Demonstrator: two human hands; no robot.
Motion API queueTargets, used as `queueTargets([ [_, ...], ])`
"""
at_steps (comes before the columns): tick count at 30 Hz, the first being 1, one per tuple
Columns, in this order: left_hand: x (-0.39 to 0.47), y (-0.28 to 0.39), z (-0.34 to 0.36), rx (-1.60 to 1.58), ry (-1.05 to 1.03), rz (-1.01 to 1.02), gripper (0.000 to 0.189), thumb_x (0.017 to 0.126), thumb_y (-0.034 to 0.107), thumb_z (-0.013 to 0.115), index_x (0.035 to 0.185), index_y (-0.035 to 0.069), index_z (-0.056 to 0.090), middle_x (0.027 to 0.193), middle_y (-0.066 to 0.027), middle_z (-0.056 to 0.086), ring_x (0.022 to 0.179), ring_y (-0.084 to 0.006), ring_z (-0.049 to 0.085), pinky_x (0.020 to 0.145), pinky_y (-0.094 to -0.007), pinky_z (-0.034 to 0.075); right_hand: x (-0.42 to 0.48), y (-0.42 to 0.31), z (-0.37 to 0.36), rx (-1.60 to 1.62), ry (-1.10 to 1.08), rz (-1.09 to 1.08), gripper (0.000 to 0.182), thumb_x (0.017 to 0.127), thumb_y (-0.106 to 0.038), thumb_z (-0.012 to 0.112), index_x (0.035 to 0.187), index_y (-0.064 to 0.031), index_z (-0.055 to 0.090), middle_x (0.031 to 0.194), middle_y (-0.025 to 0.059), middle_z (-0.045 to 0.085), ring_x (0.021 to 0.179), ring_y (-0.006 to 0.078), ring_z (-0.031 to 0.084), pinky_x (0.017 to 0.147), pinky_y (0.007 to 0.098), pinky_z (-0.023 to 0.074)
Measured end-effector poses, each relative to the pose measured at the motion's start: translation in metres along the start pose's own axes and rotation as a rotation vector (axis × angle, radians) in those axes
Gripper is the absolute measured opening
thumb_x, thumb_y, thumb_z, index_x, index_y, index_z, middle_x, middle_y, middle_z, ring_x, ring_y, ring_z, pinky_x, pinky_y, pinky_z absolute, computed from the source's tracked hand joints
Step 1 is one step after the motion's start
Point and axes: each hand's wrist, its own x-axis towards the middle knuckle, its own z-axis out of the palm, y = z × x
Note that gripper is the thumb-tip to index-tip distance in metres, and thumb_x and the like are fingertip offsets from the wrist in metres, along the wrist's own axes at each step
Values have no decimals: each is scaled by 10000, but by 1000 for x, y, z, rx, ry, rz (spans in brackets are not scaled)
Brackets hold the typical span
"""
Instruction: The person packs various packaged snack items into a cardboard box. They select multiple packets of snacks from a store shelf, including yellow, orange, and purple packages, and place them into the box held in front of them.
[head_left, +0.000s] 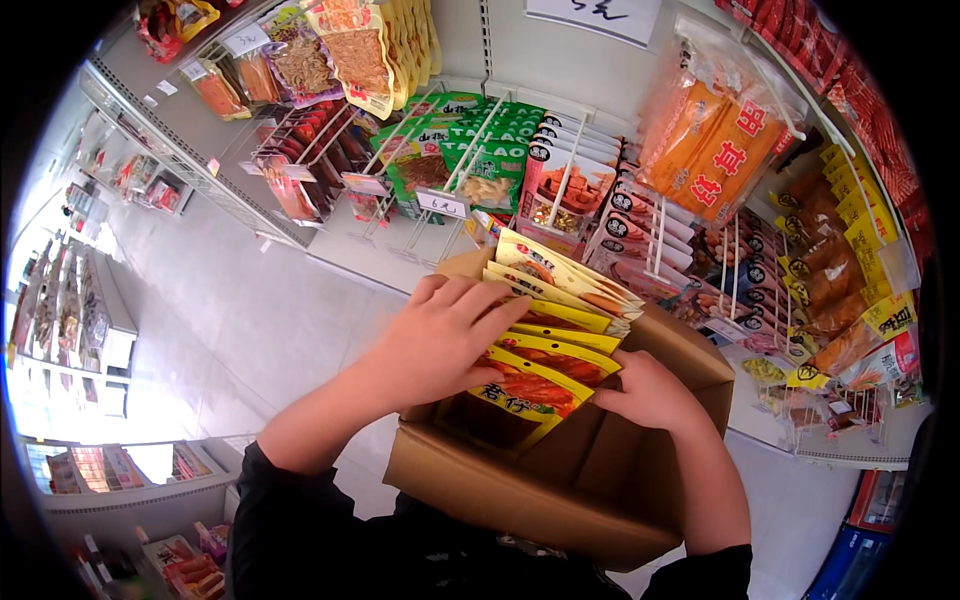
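Observation:
An open cardboard box (525, 480) stands close in front of my body. In its far part stands a row of cream-coloured snack packets (555, 270), and on the near side of them are several yellow-edged snack packets (536, 379) with food pictures. My left hand (450, 341) is around the left side of the yellow packets, its thumb on the near face and its fingers over the top edges. At their right edge my right hand (645, 390) grips with the thumb in front; its other fingertips are hidden behind the packets.
Beyond the box a shelf carries hanging snack bags on wire hooks: green bags (480, 161), pink packs (566, 187) and yellow-labelled packs (832, 277). A large clear bag of orange sticks (709, 142) hangs at upper right. Tiled floor (285, 330) and further shelves (75, 330) lie leftward.

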Motion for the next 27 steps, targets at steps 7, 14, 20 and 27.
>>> queueTargets([
  [7, 15, -19, -2, -111, 36, 88, 711, 693, 259, 835, 1326, 87, 563, 1324, -102, 585, 1224, -314, 547, 1020, -430, 427, 5, -15, 17, 59, 337, -47, 283, 871, -248, 725, 951, 5, 625, 750, 213, 654, 732, 411, 639, 656, 471, 501],
  [14, 38, -160, -2, -650, 697, -326, 320, 893, 200, 726, 1143, 20, 637, 1101, -89, 682, 995, -187, 648, 854, -323, 515, -7, -20, -8, -219, 200, 128, 330, 881, -335, 664, 856, -6, 677, 780, 206, 667, 776, 415, 638, 714, 499, 512],
  [20, 92, -299, -51, -626, 1155, -653, 530, 915, 301, 720, 1280, -33, 530, 1138, -136, 665, 1002, -193, 651, 823, -316, 535, -10, -9, -11, -316, 157, 166, 240, 843, -227, 577, 846, -6, 669, 880, 201, 679, 846, 418, 646, 777, 512, 524],
  [27, 137, -369, -92, -505, 1082, -470, 794, 810, 306, 823, 1387, -42, 404, 1261, -170, 597, 1147, -240, 599, 963, -373, 492, -3, -11, -20, -317, 62, 238, 258, 842, -242, 589, 897, -9, 684, 904, 221, 677, 874, 420, 645, 785, 505, 518],
])
